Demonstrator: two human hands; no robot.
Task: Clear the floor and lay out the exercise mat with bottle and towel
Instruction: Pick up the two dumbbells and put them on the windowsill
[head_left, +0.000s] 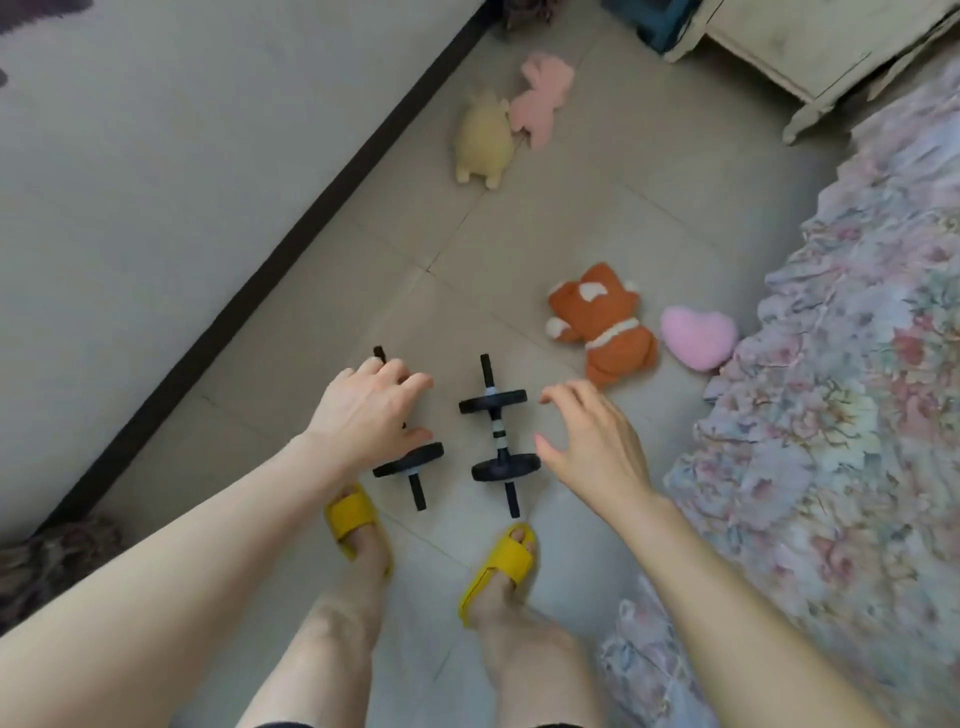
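Observation:
Two black dumbbells lie side by side on the tiled floor in front of my feet. My left hand covers the middle of the left dumbbell, fingers curled over its bar; whether it grips is unclear. The right dumbbell lies untouched. My right hand hovers just right of it, fingers spread, holding nothing. Soft toys are scattered beyond: an orange plush, a pink heart cushion, a yellow plush and a pink plush. No mat, bottle or towel is in view.
A wall with a dark skirting board runs along the left. A bed with a floral ruffled cover fills the right. A cream cabinet stands at the back right. My feet wear yellow slippers.

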